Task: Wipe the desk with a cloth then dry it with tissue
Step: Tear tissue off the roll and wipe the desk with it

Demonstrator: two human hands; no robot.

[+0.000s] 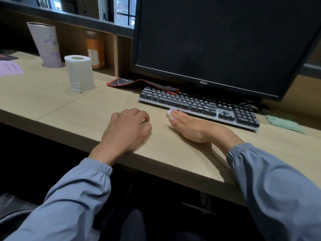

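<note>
Resting on a pale wood table (83, 108), both hands belong to a person in blue-grey sleeves with elastic cuffs. The left hand (128, 129) sits knuckles up with its fingers curled under; whether it holds anything cannot be told. The right hand (191, 127) lies low on the table with its fingers straight and together, pointing left. Its fingertips press a small white wad of tissue (170, 112) against the table, just beside the front edge of a keyboard (199, 105) with dark keys.

A black monitor (225, 40) stands behind the keyboard, its screen dark and the word "DELL" on its lower bezel. A folded black mouse pad (144, 83) with red edging lies partly on the keyboard's left end. A pale green cloth (284, 122) lies on the table beyond the keyboard's right end, well apart from both hands.

Further left stands an upright tissue roll (79, 73), then a lilac tumbler (46, 44) with a cartoon print. An orange bottle (95, 51) sits in a recess; its label is too blurred to read.
</note>
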